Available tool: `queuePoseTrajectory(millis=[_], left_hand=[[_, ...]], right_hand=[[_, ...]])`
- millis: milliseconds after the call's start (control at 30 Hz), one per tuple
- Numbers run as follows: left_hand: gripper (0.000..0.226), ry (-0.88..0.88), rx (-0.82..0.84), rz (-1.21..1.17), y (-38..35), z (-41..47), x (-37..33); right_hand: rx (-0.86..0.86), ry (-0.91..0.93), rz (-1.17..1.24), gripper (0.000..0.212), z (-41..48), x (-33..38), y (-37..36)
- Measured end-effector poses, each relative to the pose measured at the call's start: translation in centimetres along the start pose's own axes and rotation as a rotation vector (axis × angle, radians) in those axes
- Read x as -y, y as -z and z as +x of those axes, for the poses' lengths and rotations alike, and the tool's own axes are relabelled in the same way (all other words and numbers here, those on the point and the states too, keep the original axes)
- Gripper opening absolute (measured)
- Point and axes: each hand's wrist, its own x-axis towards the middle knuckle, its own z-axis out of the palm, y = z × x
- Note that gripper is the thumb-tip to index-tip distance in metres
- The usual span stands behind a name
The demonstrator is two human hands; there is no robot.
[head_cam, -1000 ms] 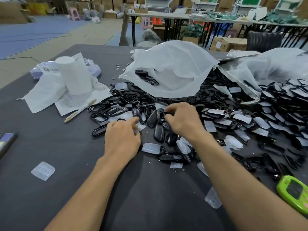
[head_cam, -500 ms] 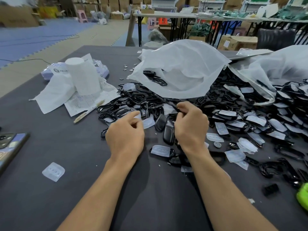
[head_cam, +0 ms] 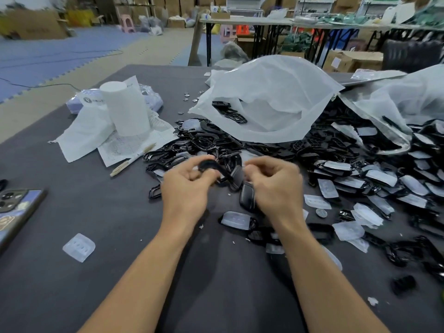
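Note:
My left hand is raised over the dark table and pinches a black plastic frame piece between thumb and fingers. My right hand is curled close beside it, fingertips near the same piece; what it holds is blurred. Under the hands lie black key-fob shells and a clear rubber button pad. A large heap of black frames and clear pads spreads to the right.
A white plastic bag lies open behind the heap, a second bag at right. A white roll stands on papers with a pen. A phone lies at left, a lone clear pad nearby.
Both hands lifted off the pile and came toward me. The left hand picked up a black frame piece; the right hand drew in beside it. The camera view shifted right.

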Motion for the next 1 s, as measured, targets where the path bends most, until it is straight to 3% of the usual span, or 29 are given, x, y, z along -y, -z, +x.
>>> queuePoseTrajectory(millis=[100, 167, 333, 467, 567, 733, 900, 1000], left_hand=[[0.022, 0.09, -0.172, -0.122, 1.4, 1.2, 0.2], [0.018, 0.134, -0.237, -0.172, 2.1, 1.7, 0.3], [0.018, 0.184, -0.313, -0.24, 3.4, 2.5, -0.1], [0.016, 0.214, -0.405, -0.228, 4.1, 2.7, 0.0], [0.017, 0.215, -0.364, -0.22, 3.8, 2.6, -0.1], [0.017, 0.234, -0.264, -0.243, 3.3, 2.4, -0.1], [0.019, 0.216, -0.137, -0.131, 2.2, 1.8, 0.3], [0.019, 0.143, -0.099, 0.1, 1.3, 1.2, 0.7]], right_hand=[[-0.258, -0.071, -0.068, 0.028, 1.6, -0.9, 3.3], [-0.306, -0.109, -0.183, 0.031, 2.2, -1.8, 4.9], [-0.049, -0.18, -0.461, 0.021, 2.2, -2.4, 4.7], [0.109, -0.201, -0.651, 0.046, 2.8, -2.8, 4.0], [0.211, -0.158, -0.845, 0.046, 3.3, -3.1, 3.4], [0.041, -0.144, -0.63, 0.012, 3.2, -3.6, 3.4], [-0.141, -0.11, -0.365, 0.016, 2.3, -3.6, 3.9], [-0.083, -0.133, -0.098, 0.022, 1.8, -2.9, 3.5]])
